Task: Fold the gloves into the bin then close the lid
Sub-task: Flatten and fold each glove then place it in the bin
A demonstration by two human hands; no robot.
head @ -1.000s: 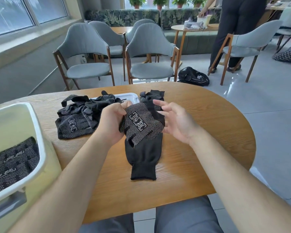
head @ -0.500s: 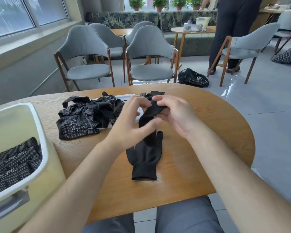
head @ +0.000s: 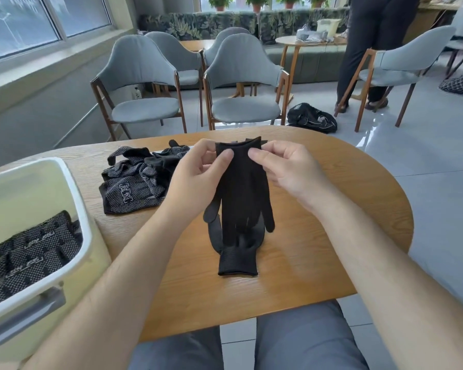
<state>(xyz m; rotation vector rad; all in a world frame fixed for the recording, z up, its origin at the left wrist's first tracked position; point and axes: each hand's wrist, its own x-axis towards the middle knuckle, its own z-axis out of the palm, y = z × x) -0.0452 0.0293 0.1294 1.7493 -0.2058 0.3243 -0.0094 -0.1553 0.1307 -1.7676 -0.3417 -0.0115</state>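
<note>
L hand [head: 198,172] & R hand [head: 292,172] are both up over the middle of the wooden worktop [head: 332,236], each grip closed on the top edge of one black glove [head: 241,193]: thumb & forefinger of each hand pinch a corner of the cuff end, L corner in L hand, R corner in R. The glove hangs from that pinch w/ its plain black side to the camera and its fingers pointing down toward the person. Under it a 2nd glove [head: 238,263] lies flat on the worktop, cuff nearest the person; the hanging fingers overlap it in view, can't tell if they touch. To the L of the hands, a loose pile of gloves [head: 134,182], black w/ white dot pattern, sits on the worktop, just beside the L wrist. Further L, at the worktop's edge, stands the bin [head: 78,206], pale yellow-green w/ white rim & grey handle, lid off; folded gloves [head: 35,252] lie stacked inside at the bottom. Beyond the worktop: grey chairs [head: 241,76], a black bag [head: 312,117] on the floor.
</note>
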